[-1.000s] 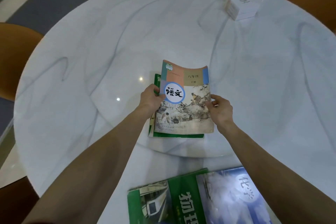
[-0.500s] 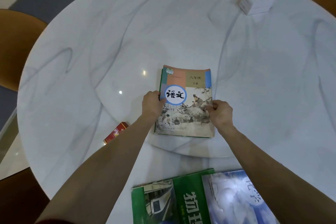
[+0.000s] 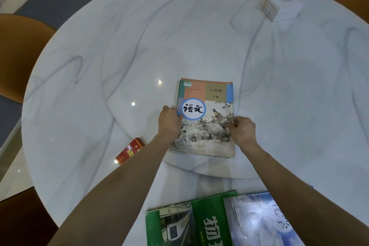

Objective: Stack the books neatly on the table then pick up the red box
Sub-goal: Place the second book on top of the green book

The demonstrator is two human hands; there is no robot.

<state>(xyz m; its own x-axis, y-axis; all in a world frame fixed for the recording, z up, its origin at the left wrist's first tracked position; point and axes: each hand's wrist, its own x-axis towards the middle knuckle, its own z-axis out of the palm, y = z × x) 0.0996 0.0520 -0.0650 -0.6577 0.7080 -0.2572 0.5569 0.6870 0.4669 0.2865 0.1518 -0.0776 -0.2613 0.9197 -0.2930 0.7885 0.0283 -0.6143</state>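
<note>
A textbook with a painted cover and a blue-ringed white circle (image 3: 207, 118) lies flat on a green book, of which only thin edges show, on the raised round centre of the white marble table (image 3: 119, 66). My left hand (image 3: 169, 122) grips the book's left edge. My right hand (image 3: 242, 131) grips its right edge. A red box (image 3: 130, 151) lies on the table left of my left forearm. At the near edge lie a green book (image 3: 189, 223) and a blue book (image 3: 261, 221), side by side, the blue one overlapping the green.
A white carton (image 3: 281, 4) stands at the far right of the table. Orange chairs (image 3: 18, 52) ring the table on the left, the far side and the far right. The table's near rim is close to the two lower books.
The painted-cover book has come down from a curled, lifted pose and now lies squared over the green book. The view shifted, and the red box came into sight.
</note>
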